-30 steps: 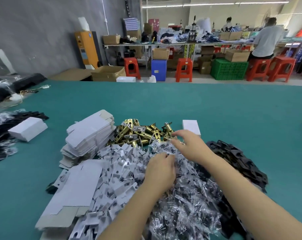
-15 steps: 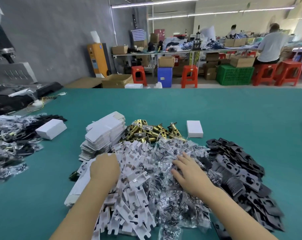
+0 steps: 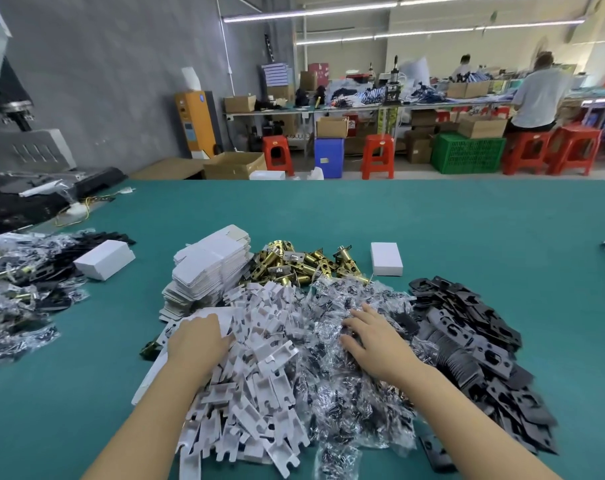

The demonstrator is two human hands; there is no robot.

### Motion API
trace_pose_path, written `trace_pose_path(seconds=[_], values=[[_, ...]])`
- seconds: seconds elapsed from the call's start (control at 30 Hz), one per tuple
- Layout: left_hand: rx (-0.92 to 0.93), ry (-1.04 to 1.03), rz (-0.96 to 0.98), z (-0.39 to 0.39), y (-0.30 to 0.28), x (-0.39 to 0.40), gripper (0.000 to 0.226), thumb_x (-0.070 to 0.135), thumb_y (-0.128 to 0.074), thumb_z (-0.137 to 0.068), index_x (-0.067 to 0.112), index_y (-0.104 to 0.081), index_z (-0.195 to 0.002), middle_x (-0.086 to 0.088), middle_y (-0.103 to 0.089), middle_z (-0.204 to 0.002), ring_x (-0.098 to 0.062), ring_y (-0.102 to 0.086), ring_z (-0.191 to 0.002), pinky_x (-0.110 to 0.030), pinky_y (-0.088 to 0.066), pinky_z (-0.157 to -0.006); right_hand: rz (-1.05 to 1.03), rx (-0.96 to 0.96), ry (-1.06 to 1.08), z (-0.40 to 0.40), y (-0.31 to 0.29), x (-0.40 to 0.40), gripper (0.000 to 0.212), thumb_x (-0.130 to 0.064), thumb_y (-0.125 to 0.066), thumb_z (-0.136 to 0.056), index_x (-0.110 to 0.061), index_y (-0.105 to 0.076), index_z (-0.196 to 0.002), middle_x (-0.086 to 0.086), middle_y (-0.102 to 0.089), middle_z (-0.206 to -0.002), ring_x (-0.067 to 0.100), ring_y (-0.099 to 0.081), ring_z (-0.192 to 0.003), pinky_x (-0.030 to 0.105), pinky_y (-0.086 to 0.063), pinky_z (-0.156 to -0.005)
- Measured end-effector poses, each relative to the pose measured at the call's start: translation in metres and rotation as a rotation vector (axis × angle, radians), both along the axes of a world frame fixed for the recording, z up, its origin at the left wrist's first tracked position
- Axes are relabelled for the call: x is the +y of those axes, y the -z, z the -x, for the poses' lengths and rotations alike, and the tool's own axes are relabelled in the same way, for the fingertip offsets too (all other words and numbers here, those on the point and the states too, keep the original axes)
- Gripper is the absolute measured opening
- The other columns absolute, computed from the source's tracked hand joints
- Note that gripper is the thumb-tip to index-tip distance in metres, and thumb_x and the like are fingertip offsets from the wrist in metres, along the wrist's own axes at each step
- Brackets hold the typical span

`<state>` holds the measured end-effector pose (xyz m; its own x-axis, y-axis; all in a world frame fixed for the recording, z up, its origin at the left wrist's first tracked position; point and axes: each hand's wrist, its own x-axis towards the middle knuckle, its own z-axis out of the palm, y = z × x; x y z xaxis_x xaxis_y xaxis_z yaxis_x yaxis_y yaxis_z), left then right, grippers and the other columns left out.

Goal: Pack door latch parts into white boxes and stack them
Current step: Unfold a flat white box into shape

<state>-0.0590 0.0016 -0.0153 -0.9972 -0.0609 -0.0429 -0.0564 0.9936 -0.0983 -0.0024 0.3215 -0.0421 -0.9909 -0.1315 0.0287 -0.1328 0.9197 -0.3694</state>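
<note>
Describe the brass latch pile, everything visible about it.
The latch pile is a loose heap of shiny brass-coloured metal latch bodies, cylindrical with flat silver faceplates, lying jumbled at all angles on the green table. It sits behind the clear bags and white inserts, with the flat box stack touching its left side and a closed white box just off its right. Neither hand touches it.

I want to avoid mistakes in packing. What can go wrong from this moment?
1. The right hand lies on the heap of clear bags, which overlaps the white inserts and black plates; parts may mix.
2. The left hand on the flat cartons could topple that leaning stack.
</note>
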Motion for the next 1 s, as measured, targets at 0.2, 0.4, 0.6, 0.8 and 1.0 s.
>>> trace_pose_path(seconds=[0.2, 0.4, 0.6, 0.8, 1.0], values=[[0.042, -0.053, 0.003, -0.002, -0.01, 0.011, 0.014, 0.021, -0.048, -0.098, 0.019, -0.057, -0.108, 0.004, -0.061, -0.09, -0.019, -0.061, -0.085, -0.028, -0.042, -0.063, 0.009, -0.008, 0.005, 0.002, 0.001, 0.0, 0.051, -0.05, -0.04, -0.108, -0.022, -0.049, -0.15, -0.002, -0.035, -0.165, 0.018, -0.007, -0.159, 0.038, -0.003, -0.127], [0.181, -0.026, 0.094, -0.011, -0.012, 0.039, 0.044, 0.007, -0.058, -0.088, 0.011, -0.048, -0.131, 0.001, -0.07, -0.099, -0.02, -0.063, -0.091, -0.029, -0.033, -0.051, 0.002, -0.007, 0.011, 0.004, 0.004, 0.001, 0.052, -0.051, -0.041, -0.107, -0.022, -0.049, -0.149, -0.001, -0.035, -0.165, 0.02, -0.008, -0.159, 0.04, -0.007, -0.128], [0.586, 0.229, -0.169, -0.045, -0.039, 0.072, 0.06, -0.004, -0.061, -0.086, 0.007, -0.051, -0.145, -0.002, -0.066, -0.08, -0.013, -0.046, -0.058, -0.021, -0.034, -0.047, 0.114, 0.049, 0.054, -0.001, 0.001, -0.002, 0.05, -0.047, -0.044, -0.107, -0.022, -0.048, -0.151, -0.002, -0.032, -0.167, 0.016, -0.009, -0.159, 0.034, -0.005, -0.125], [0.658, 0.384, -1.16, -0.085, -0.061, 0.115, 0.048, -0.003, -0.049, -0.096, 0.023, -0.06, -0.135, 0.015, -0.071, -0.106, -0.002, -0.066, -0.084, -0.004, -0.045, -0.068, 0.882, 0.062, 0.041, -0.019, -0.043, -0.031, 0.065, -0.071, -0.054, -0.091, -0.028, -0.058, -0.139, -0.011, -0.061, -0.143, 0.012, -0.057, -0.133, 0.034, -0.05, -0.108], [0.227, 0.052, -1.465, -0.083, -0.041, 0.125, 0.046, 0.006, -0.05, -0.101, 0.026, -0.053, -0.142, 0.01, -0.072, -0.115, 0.001, -0.069, -0.092, -0.025, -0.06, -0.079, 1.148, -0.075, 0.107, -0.026, -0.057, -0.024, 0.019, -0.02, -0.073, -0.096, -0.017, -0.07, -0.114, 0.002, -0.079, -0.107, 0.03, -0.075, -0.101, 0.049, -0.062, -0.087]])
